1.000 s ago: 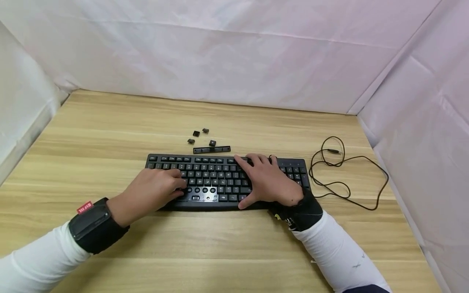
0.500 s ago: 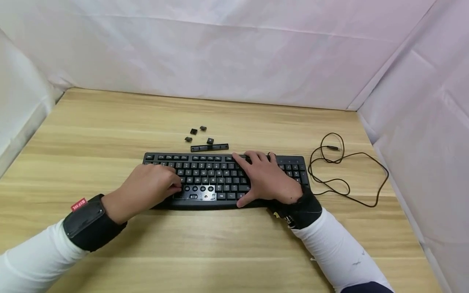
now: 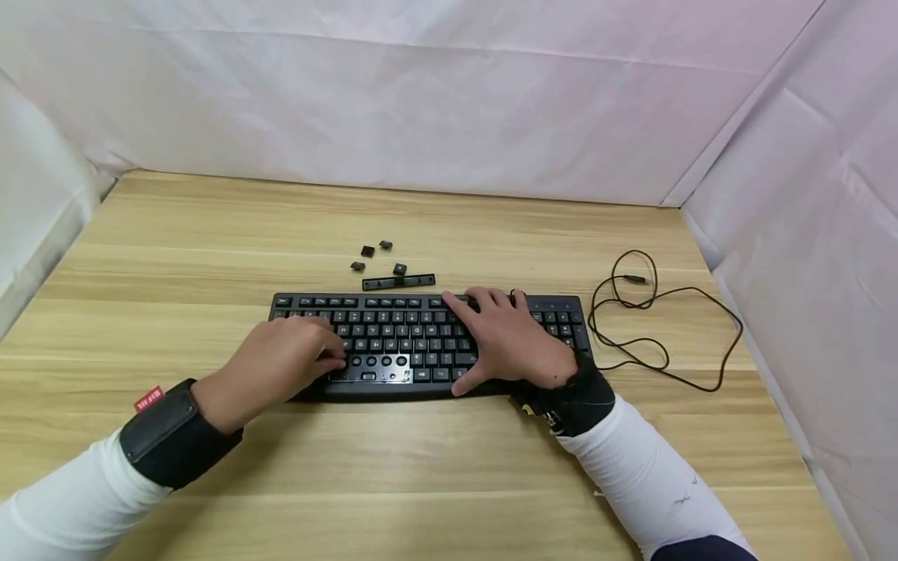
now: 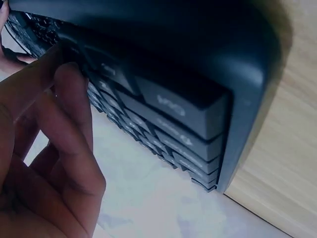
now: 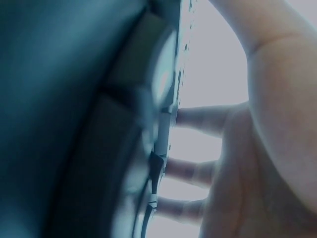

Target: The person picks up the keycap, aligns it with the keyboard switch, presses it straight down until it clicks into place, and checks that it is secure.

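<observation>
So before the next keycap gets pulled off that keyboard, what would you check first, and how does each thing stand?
1. Keyboard flat on the table: ok.
2. Right hand pressing the keyboard down to steady it: ok, it lies flat across the keys.
3. Left hand fingers on a key beside the bare sockets: ok by place; a firm hold cannot be told.
4. Pulled keycaps and spacebar lying behind the keyboard, out of the way: ok.
5. Cable away from both hands: ok.
</observation>
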Demonstrator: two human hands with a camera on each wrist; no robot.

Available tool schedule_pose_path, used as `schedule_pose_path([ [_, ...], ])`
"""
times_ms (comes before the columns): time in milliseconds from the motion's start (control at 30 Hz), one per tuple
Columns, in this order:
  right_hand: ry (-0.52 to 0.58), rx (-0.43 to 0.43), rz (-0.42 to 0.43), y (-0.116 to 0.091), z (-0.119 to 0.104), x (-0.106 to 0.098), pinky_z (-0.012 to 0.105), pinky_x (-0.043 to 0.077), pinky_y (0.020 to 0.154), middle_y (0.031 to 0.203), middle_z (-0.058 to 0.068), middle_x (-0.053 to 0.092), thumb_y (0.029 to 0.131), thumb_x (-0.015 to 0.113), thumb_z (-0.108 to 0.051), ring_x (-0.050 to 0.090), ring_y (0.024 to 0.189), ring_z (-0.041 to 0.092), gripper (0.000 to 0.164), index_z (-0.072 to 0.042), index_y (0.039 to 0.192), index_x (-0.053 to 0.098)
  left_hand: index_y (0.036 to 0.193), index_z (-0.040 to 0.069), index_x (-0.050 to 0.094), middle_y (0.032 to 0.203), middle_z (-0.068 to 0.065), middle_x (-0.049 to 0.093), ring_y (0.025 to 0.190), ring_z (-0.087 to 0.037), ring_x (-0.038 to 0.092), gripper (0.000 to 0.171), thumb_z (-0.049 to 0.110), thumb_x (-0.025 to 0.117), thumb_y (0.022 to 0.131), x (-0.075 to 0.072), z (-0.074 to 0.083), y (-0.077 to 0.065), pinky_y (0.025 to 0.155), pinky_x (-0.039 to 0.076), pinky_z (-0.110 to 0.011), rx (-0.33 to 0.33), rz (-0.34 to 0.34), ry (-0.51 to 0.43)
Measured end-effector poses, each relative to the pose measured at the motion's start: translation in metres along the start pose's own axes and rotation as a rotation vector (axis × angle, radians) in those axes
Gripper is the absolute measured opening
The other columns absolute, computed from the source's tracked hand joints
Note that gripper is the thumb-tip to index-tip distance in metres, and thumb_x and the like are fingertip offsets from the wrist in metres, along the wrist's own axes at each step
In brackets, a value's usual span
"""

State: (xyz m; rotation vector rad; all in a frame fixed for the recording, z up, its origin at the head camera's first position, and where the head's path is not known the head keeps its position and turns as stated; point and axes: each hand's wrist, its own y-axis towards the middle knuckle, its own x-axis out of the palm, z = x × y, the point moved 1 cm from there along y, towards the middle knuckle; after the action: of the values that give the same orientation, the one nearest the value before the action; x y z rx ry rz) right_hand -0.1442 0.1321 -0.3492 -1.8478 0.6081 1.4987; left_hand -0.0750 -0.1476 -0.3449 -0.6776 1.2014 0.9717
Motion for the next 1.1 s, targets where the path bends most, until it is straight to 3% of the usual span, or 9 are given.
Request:
schedule_pose_path([
  [200,-0.019,-0.012,0.020,0.001,0.001,0.000,0.068,0.023,0.099,0.144,0.018,0.033,0.049,0.070,-0.078,0.028,0.127,0.038,0.129,-0.019,0.152,0.017,0.076,0.016,0.076,0.078,0.001,0.068,0.069,-0.012,0.061,0.009,0.012,0.081,0.070,0.004,-0.003,-0.003,0.054,0.054,-0.034,0.012,0.029,-0.003],
  [433,-0.013,0.009,0.008,-0.001,0.001,0.003,0.068,0.023,0.099,0.144,0.017,0.034,0.049,0.069,-0.078,0.028,0.127,0.038,0.130,-0.020,0.152,0.015,0.073,0.019,0.075,0.073,0.003,0.069,0.065,-0.009,0.060,0.007,0.015,0.080,0.071,-0.003,-0.001,0.007,0.051,0.054,-0.033,0.085,-0.006,0.066],
  [533,-0.016,0.009,0.013,-0.001,0.001,0.003,0.068,0.023,0.100,0.144,0.017,0.034,0.048,0.070,-0.078,0.028,0.127,0.037,0.130,-0.021,0.152,0.016,0.074,0.019,0.075,0.073,0.004,0.071,0.062,-0.008,0.060,0.005,0.016,0.079,0.073,-0.011,-0.007,0.018,0.050,0.054,-0.033,0.091,0.009,0.055],
  [700,-0.016,0.009,-0.004,0.001,-0.002,0.002,0.069,0.021,0.100,0.145,0.017,0.032,0.049,0.070,-0.078,0.027,0.128,0.037,0.130,-0.021,0.152,0.015,0.082,0.014,0.076,0.078,-0.001,0.072,0.060,-0.010,0.059,0.006,0.014,0.074,0.077,-0.021,-0.027,0.044,0.048,0.052,-0.033,0.009,0.032,0.053],
  [867,-0.023,0.013,-0.001,0.000,-0.002,0.001,0.069,0.021,0.100,0.145,0.016,0.032,0.049,0.070,-0.078,0.027,0.128,0.037,0.130,-0.021,0.152,0.015,0.094,0.009,0.074,0.085,-0.006,0.072,0.067,-0.019,0.061,0.016,0.016,0.072,0.079,-0.025,-0.044,0.074,0.048,0.052,-0.039,-0.090,-0.005,0.103],
  [1100,-0.014,0.003,0.009,-0.002,-0.002,0.003,0.069,0.022,0.100,0.145,0.017,0.033,0.049,0.070,-0.077,0.028,0.128,0.037,0.129,-0.020,0.152,0.016,0.106,0.008,0.071,0.095,-0.011,0.072,0.074,-0.023,0.064,0.023,0.015,0.065,0.085,-0.020,-0.056,0.102,0.051,0.052,-0.041,-0.118,-0.089,0.117],
])
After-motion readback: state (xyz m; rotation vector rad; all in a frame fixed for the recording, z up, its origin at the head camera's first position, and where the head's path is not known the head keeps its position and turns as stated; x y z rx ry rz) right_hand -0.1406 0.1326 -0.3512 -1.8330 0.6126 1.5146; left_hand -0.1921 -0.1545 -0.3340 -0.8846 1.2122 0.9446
